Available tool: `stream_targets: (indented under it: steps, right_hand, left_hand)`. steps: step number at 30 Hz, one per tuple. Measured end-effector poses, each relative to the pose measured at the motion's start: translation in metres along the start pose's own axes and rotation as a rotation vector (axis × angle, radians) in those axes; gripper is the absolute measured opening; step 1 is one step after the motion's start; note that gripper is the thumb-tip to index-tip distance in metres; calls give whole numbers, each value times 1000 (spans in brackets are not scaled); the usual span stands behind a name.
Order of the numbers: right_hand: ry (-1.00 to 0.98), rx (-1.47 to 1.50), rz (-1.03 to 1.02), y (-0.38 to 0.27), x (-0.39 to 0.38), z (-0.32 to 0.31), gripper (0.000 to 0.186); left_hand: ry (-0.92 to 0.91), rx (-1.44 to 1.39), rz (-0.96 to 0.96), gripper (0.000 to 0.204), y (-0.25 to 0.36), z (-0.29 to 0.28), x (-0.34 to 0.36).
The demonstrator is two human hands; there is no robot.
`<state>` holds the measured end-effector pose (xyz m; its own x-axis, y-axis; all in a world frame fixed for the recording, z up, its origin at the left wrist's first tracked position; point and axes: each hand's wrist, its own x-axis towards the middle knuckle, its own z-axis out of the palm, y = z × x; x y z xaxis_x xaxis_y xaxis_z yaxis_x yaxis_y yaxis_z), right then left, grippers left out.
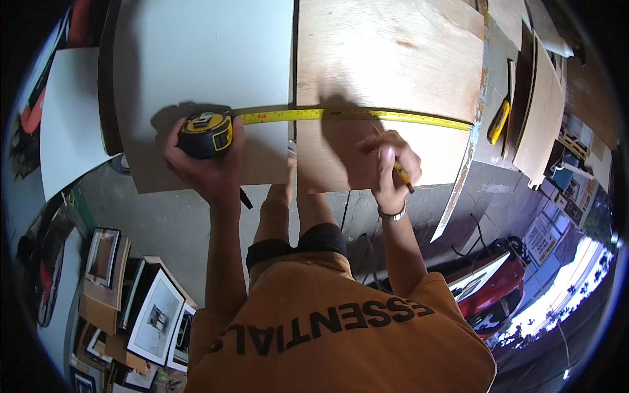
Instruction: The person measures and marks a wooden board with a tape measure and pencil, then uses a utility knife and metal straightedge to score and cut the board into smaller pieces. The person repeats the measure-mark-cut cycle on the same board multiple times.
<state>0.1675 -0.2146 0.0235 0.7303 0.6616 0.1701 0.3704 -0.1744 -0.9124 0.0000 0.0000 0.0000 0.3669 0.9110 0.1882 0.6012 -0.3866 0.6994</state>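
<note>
My left hand (213, 167) is closed round a black and yellow tape measure (204, 134), resting over a white board (196, 59). Its yellow blade (393, 116) runs out to the right across a plywood sheet (386, 59), with the far end at the sheet's right edge. Between the two boards is a narrow dark gap. Just below the blade, my right hand (392, 167) is closed on a yellow and black pencil (401, 173), its tip side close to the tape. A shadow of this hand falls on the plywood.
A yellow utility knife (499, 122) lies to the right, near a long metal strip (458, 187) along the plywood's edge. More board pieces (540, 111) stand at the far right. Framed pictures (156, 318) are stacked on the floor at lower left.
</note>
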Motion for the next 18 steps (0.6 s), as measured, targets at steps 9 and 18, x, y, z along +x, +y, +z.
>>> stream_targets:
  steps: [9, 18]
  right_hand:
    - [155, 194, 206, -4, 25, 43, 10]
    - [124, 62, 154, -1, 28, 43, 13]
  left_hand:
    - [31, -118, -5, 84, -12, 6, -6]
    - [9, -108, 14, 86, -14, 7, -5]
